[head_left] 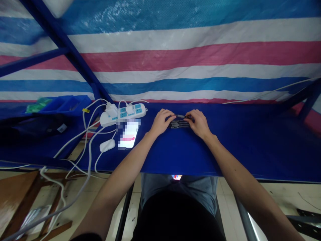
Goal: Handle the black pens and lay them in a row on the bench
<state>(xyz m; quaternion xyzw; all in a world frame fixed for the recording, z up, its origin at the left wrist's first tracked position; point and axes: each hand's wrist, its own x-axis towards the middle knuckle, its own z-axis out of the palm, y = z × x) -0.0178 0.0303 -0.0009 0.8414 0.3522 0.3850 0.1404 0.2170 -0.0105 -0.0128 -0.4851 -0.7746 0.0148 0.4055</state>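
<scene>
Several dark pens (179, 124) lie side by side in a small row on the blue table (180, 150). Just beyond that row, a dark pen with a grey middle (180, 116) spans the gap between my hands. My left hand (163, 121) pinches its left end between thumb and fingers. At its right end, my right hand (197, 122) is closed around it, with the thumb side close to the row of pens. The fingertips of my right hand partly cover the pens' right ends.
Left of my hands lie a lit phone (129, 134), a white power strip (122, 114) with plugs and looping cables, and a white adapter (107, 145). Blue bins (67, 104) and a dark bag (32, 129) are farther left. A striped sheet (188, 57) hangs behind.
</scene>
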